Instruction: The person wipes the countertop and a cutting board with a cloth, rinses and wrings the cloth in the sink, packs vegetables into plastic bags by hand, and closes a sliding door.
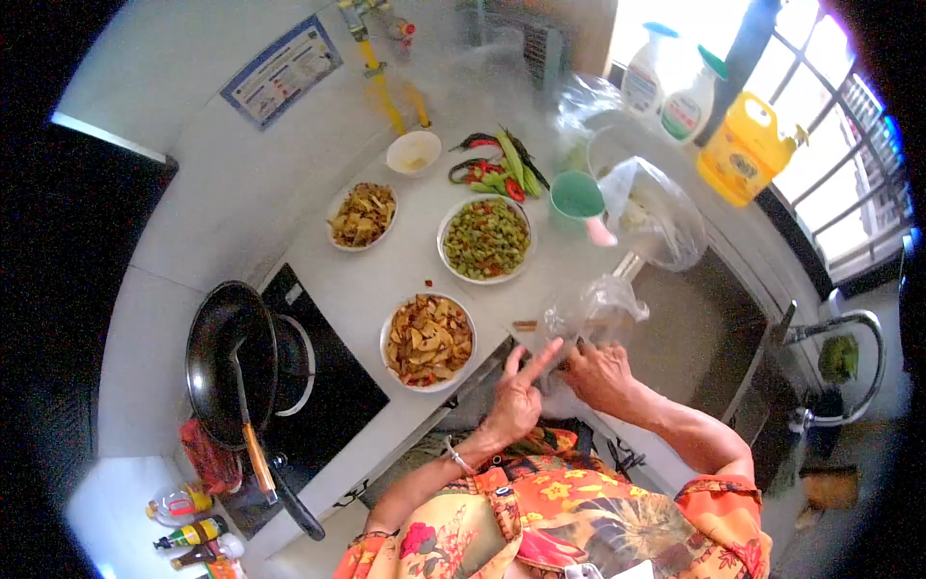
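A thin, clear plastic bag (pixel 603 304) lies at the counter's front edge by the sink. My right hand (pixel 600 376) has its fingers curled on the near end of this bag, gripping it. Just to the left is my left hand (pixel 514 403), with a bracelet on the wrist. Its thumb and a finger are stretched apart, and one fingertip reaches the bag's edge near the right hand. I see nothing held in it. Small brown sticks (pixel 524 326) lie on the counter just beyond. A plate of sliced stir-fry (pixel 429 343) stands to the left of my hands.
Farther back are a plate of diced green vegetables (pixel 485 239), another sliced dish (pixel 363 216), a small bowl (pixel 413 152), peppers (pixel 502 169) and a green scoop (pixel 577 196). A wok (pixel 231 362) with a spatula is left; the sink (pixel 690 328) and faucet (pixel 868 367) are right.
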Tool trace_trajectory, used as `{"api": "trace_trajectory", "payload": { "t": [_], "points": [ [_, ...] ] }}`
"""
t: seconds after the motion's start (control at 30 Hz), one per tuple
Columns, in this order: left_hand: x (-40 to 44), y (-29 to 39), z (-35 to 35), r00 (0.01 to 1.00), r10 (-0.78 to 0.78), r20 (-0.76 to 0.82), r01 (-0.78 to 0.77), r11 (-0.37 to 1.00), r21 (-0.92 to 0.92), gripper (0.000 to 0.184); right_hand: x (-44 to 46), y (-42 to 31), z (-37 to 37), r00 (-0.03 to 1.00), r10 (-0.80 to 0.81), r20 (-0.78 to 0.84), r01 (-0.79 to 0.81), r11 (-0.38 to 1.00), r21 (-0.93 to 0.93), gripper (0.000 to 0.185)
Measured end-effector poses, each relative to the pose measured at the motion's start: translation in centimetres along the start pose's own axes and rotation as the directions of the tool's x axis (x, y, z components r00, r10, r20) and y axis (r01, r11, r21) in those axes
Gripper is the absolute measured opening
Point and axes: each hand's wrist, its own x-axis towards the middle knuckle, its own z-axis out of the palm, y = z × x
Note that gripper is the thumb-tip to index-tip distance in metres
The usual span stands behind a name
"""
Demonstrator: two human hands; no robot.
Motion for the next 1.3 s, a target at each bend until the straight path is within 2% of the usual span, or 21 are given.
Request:
{"api": "trace_trajectory", "payload": {
  "t": [0.07,0.1,0.17,0.2,0.23,0.3,0.37,0.4,0.43,0.47,0.5,0.57,0.6,0.67,0.73,0.8,0.93,1.0,1.07,1.17,1.3],
  "points": [
    [0.2,-0.2,-0.3,0.998,0.000,0.069,0.005,0.997,-0.077,0.068,1.3,0.2,-2.2,0.954,0.009,0.301,-0.071,0.978,0.195,0.022],
    [0.3,-0.1,-0.6,0.991,-0.087,0.106,0.095,0.992,-0.077,0.064,2.2,0.3,-3.3,0.930,-0.039,0.365,-0.031,0.982,0.184,0.027],
    [0.4,-0.9,-0.3,0.994,-0.096,0.051,0.103,0.981,-0.164,0.063,3.9,1.5,-5.2,0.897,-0.155,0.415,0.078,0.978,0.196,0.029],
    [0.5,-1.3,-0.2,0.994,-0.106,0.007,0.104,0.963,-0.249,0.062,5.0,2.1,-6.5,0.849,-0.256,0.462,0.174,0.961,0.214,0.031],
    [0.6,-1.1,-0.4,0.984,-0.174,0.031,0.175,0.937,-0.303,0.063,7.3,1.9,-9.9,0.756,-0.258,0.601,0.145,0.962,0.231,0.033],
    [0.6,-0.8,-0.9,0.955,-0.288,0.074,0.297,0.907,-0.299,0.066,10.9,3.8,-10.9,0.828,-0.295,0.478,0.173,0.943,0.283,0.031],
    [0.6,-0.9,-0.9,0.946,-0.314,0.077,0.323,0.903,-0.285,0.072,16.2,5.9,-11.0,0.911,-0.343,0.230,0.296,0.931,0.213,0.024],
    [0.6,-1.1,-0.7,0.947,-0.314,0.065,0.320,0.904,-0.285,0.072,19.4,6.6,-11.2,0.942,-0.251,0.222,0.209,0.958,0.198,0.022],
    [0.6,-1.4,-0.4,0.936,-0.339,0.089,0.349,0.872,-0.343,0.072,22.7,8.7,-9.1,0.973,-0.229,0.008,0.209,0.899,0.384,0.030],
    [0.7,-1.6,-0.3,0.926,-0.361,0.114,0.375,0.837,-0.398,0.073,25.4,8.9,-9.7,0.977,-0.208,0.049,0.183,0.933,0.310,0.012],
    [0.9,-1.3,-0.4,0.906,-0.398,0.143,0.419,0.799,-0.430,0.073,28.8,10.7,-7.0,0.998,-0.056,0.025,0.045,0.942,0.334,0.014],
    [0.9,-1.4,-0.4,0.882,-0.441,0.166,0.464,0.747,-0.476,0.073,34.1,13.5,-3.4,0.993,0.068,0.100,-0.091,0.965,0.246,0.030],
    [1.1,-1.5,-0.6,0.855,-0.477,0.201,0.507,0.689,-0.518,0.072,35.3,13.7,-2.9,0.994,0.058,0.097,-0.080,0.966,0.245,0.030],
    [1.3,-1.9,-0.9,0.903,-0.395,0.171,0.418,0.710,-0.567,0.075,37.6,13.8,-1.7,0.966,0.214,0.144,-0.248,0.923,0.294,0.037],
    [2.0,-0.8,-2.0,0.821,-0.510,0.257,0.556,0.610,-0.564,0.076,40.2,15.9,2.5,0.979,0.183,0.093,-0.201,0.948,0.247,0.039],
    [2.4,-1.0,-2.1,0.811,-0.518,0.271,0.563,0.564,-0.604,0.076,41.7,16.3,3.9,0.988,0.149,0.044,-0.154,0.969,0.195,0.041],
    [2.9,-1.4,-1.6,0.771,-0.562,0.298,0.569,0.397,-0.720,0.079,42.0,15.7,4.6,0.931,0.344,0.125,-0.366,0.891,0.269,0.056],
    [2.7,-2.2,-1.6,0.741,-0.588,0.324,0.623,0.423,-0.658,0.076,42.3,15.9,6.1,0.893,0.428,0.138,-0.450,0.843,0.296,0.062],
    [2.1,-3.0,-1.0,0.822,-0.501,0.270,0.552,0.586,-0.594,0.072,43.0,17.3,9.1,0.931,0.364,-0.010,-0.347,0.897,0.273,0.068],
    [1.8,-3.7,-0.3,0.822,-0.516,0.241,0.538,0.565,-0.626,0.069,42.9,16.8,9.6,0.936,0.349,-0.041,-0.329,0.912,0.244,0.063],
    [2.3,-3.3,-1.3,0.835,-0.503,0.223,0.528,0.616,-0.585,0.068,42.1,13.8,4.0,0.932,0.350,0.090,-0.361,0.895,0.260,0.056]
  ]
}}
